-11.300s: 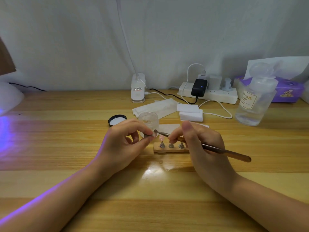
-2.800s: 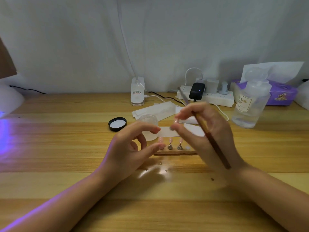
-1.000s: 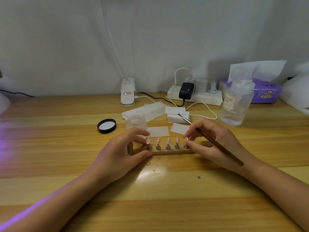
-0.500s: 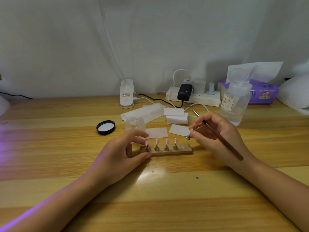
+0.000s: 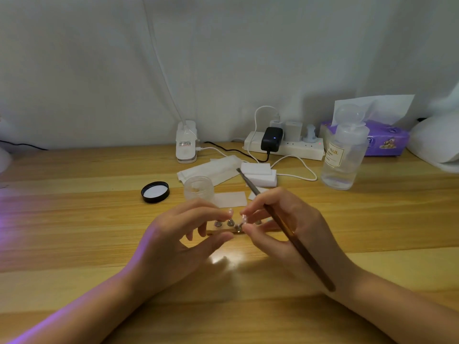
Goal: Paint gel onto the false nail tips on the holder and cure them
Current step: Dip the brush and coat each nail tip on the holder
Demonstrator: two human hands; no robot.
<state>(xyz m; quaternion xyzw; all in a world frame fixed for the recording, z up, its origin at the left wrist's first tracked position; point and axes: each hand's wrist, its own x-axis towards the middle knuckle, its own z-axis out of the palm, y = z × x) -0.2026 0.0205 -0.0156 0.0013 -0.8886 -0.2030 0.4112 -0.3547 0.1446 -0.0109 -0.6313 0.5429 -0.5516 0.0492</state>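
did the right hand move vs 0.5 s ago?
Yes. The right hand, pinching a nail stand with the brush tucked in its fingers, has come left along the wooden holder, closer to the frosted jar.

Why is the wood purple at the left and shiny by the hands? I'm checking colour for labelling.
Head view: violet light spills from off-frame left across the table and tints the left hand; a white glare patch lies on the wood below the holder; the fingertips and nail tips look soft; the room is dim.
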